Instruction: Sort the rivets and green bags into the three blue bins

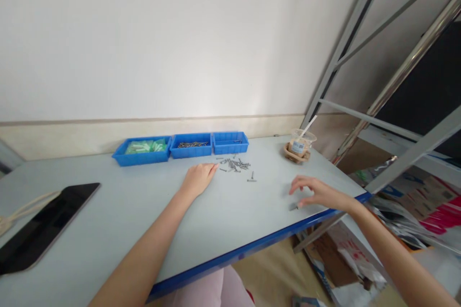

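Observation:
My left hand (200, 177) rests on the table with thumb and fingers pinched together, at the left edge of a loose pile of screws (237, 165). Whatever those fingertips hold is too small to make out. A few screws (252, 180) lie apart from the pile, toward me. Over the right part of the table, my right hand (319, 193) has its fingers curved and apart. Just below its thumb is a small grey piece (293, 206), perhaps touching the thumb, its kind unclear.
Along the wall stand three blue bins: one with green-and-white bags (142, 159), one with screws (190, 152), one with a few pieces (230, 148). A plastic cup (298, 145) sits in a brown holder at right. A black tablet-like slab (50, 225) lies left. Metal frame (342, 53) rises right.

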Demonstrator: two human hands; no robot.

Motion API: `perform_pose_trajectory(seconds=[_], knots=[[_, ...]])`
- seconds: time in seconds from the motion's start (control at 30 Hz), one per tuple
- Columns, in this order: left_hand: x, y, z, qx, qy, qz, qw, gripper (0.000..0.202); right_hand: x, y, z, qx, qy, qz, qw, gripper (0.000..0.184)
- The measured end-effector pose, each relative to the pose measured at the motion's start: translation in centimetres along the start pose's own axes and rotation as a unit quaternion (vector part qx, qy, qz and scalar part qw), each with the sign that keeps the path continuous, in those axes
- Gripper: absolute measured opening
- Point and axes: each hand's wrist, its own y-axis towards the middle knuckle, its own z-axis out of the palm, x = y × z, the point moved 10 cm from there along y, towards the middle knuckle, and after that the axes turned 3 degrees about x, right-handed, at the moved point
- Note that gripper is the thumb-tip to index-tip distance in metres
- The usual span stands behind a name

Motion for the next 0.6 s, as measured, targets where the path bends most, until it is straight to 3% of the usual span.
perform_pose_trajectory(seconds=[0.13, 0.3, 0.47, 0.6], knots=[[-0.2, -0.2, 0.1, 0.001, 0.010, 0.009, 1.000, 0.042, -3.7, -2.0, 3.3, -0.066, 0.028, 0.023, 0.997, 0.025], [-2.1, -0.8, -0.1, -0.009, 0.009, 0.076, 0.997, 0.034, -4.4, -0.5, 3.6, -0.147, 0.035, 0.049, 0.987, 0.027], [-7.9, -2.4, 0.7, -0.044, 0.068, 0.243, 0.967, 0.028, -2.4, 4.8, 4.5, -0.164, 0.061, 0.078, 0.981, 0.025], [-9.3, -2.8, 1.9, -0.043, 0.103, 0.279, 0.954, 0.032, 0.4, 10.9, 6.7, -0.124, 0.191, 0.032, 0.973, 0.027]])
